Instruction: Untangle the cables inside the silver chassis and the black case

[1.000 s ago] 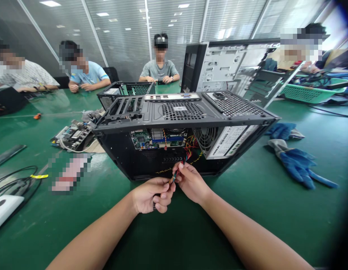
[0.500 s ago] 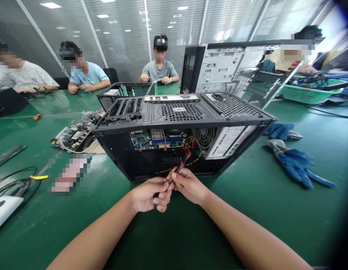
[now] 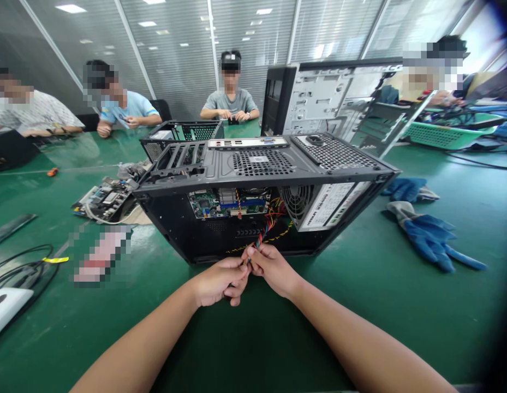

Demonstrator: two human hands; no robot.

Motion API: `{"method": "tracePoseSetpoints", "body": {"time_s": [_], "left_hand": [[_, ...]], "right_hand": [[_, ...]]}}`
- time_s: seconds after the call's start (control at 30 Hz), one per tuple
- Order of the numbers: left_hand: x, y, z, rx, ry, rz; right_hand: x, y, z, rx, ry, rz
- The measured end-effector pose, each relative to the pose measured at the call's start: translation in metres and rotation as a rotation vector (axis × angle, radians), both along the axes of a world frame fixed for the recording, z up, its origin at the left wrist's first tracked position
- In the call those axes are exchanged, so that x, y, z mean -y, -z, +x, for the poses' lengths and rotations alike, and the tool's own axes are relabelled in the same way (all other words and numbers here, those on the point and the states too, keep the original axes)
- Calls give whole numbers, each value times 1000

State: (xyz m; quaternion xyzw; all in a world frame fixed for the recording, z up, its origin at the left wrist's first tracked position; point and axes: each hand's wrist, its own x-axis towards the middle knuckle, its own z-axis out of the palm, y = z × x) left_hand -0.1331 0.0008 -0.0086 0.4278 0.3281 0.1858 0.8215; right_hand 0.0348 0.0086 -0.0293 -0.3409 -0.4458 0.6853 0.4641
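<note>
Both pinching, close together: left hand and right hand on coloured wires running up into open black computer case just beyond. Best handled gently: steady wires, leave slack, no tugging against power box inside.

On the green table I note an open computer case, blue gloves and a green basket to my right, and, leftward, black cables, a white device, a blurred pink item, and a circuit board perhaps partly on a tan sheet.
</note>
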Motion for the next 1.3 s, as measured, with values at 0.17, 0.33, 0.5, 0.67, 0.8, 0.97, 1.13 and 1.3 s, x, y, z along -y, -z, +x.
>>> {"method": "tracePoseSetpoints", "body": {"time_s": [0.17,0.33,0.5,0.67,0.8,0.97,1.13,1.3], "left_hand": [[2,7,5,-227,-53,294],[5,2,10,-278,-191,629],[6,-4,7,-170,-118,243],[5,-10,0,219,122,-342],[6,-9,3,381,171,-463],[7,-7,4,263,135,-402],[6,-6,6,-87,1,-166],[8,0,13,-320,-11,111]], "right_hand": [[2,1,-1,115,66,60],[4,2,-1,122,87,65],[3,1,-1,-21,25,-12],[1,-2,4,-216,-95,-198],[0,-3,8,-247,-112,-227],[-2,-1,5,-101,-57,-143],[-1,2,1,102,63,-24],[-1,5,0,149,86,30]]}}
